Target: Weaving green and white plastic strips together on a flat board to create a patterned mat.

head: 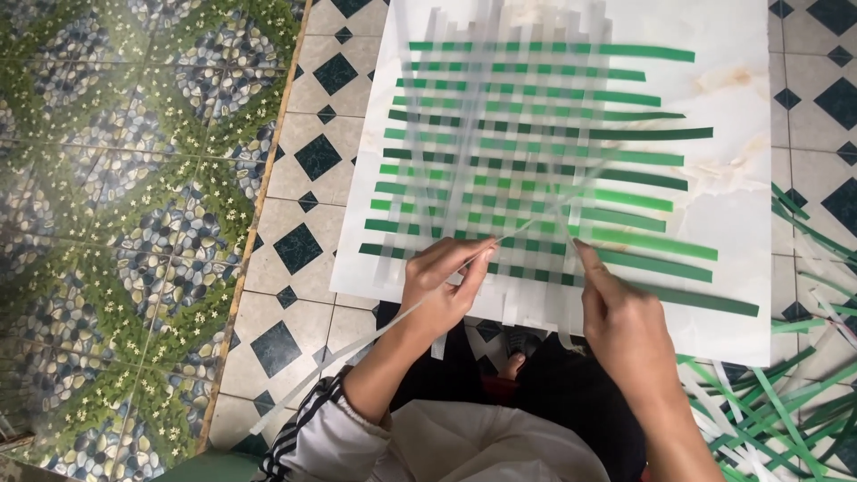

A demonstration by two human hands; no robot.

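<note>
Person sits on the tiled floor [295, 161] w/ a white board [741, 107] laid flat in front, and on it a half-woven mat [527, 152] of green strips running across & translucent white strips running away from the body. Left hand [444, 284] sits at the near edge of the weave, fingers closed in a pinch on a thin white strip [393, 321] that trails back toward the left sleeve. Right hand [625, 326] is at the near-right edge, forefinger stretched out & pressing onto the weave by the lowest green rows; whether its other fingers hold anything, can't tell. Loose green & white strips [786, 402] lie piled on the floor to the right. Risks, as I judge: pulling the pinched strip too hard could drag neighbouring white strips out of line or open gaps, since the near ends look loose & unanchored; if the pressing finger lifts, the bottom green row could slide; the thin strip might also twist or crease at the pinch.
</note>
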